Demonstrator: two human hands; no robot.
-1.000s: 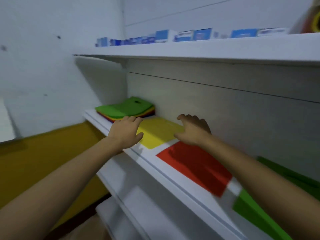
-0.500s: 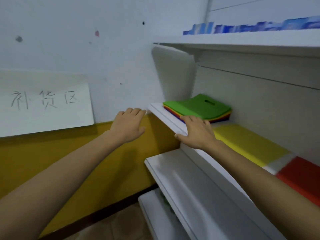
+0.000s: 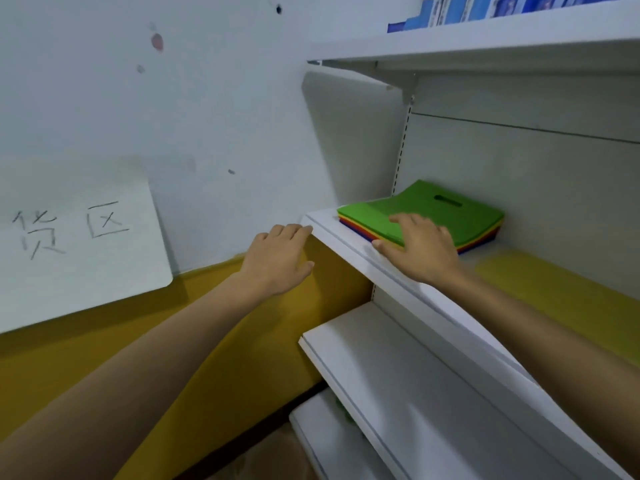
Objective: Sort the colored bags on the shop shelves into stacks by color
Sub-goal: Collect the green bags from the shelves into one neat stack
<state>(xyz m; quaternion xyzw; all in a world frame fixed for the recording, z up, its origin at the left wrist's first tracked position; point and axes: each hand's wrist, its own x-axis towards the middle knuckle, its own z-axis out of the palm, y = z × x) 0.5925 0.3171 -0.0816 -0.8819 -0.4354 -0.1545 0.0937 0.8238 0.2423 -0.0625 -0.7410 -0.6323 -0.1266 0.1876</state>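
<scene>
One mixed stack of colored bags (image 3: 478,241) was found at the left end of the middle shelf (image 3: 349,240), with a green bag (image 3: 433,209) on top and yellow, orange, red and darker edges showing beneath it. The right hand (image 3: 420,252) was laid palm-down on the near part of that green bag, its fingers straight and slightly spread, the thumb set against the stack's front edge by the shelf lip; nothing was pinched or curled round. The left hand (image 3: 277,263) was held in the air off the end of the shelf, at 9 o'clock from the right hand, fingers loosely together, their tips just beside the shelf's corner, and nothing was held in it. From the right hand the stack lay at 12 o'clock, under and beyond the fingers; from the left hand it lay at about 2 o'clock, past the shelf's corner. The right hand was therefore judged the nearer, since it touched the bag. The stack's longer side appeared to run along the shelf lip, from 10 o'clock to 4 o'clock, with the handle slot of the green bag at the far edge. A yellow bag (image 3: 561,296) was seen flat on the same shelf, just beside the stack at 4 o'clock. The top bag was judged best lifted by its near edge.
</scene>
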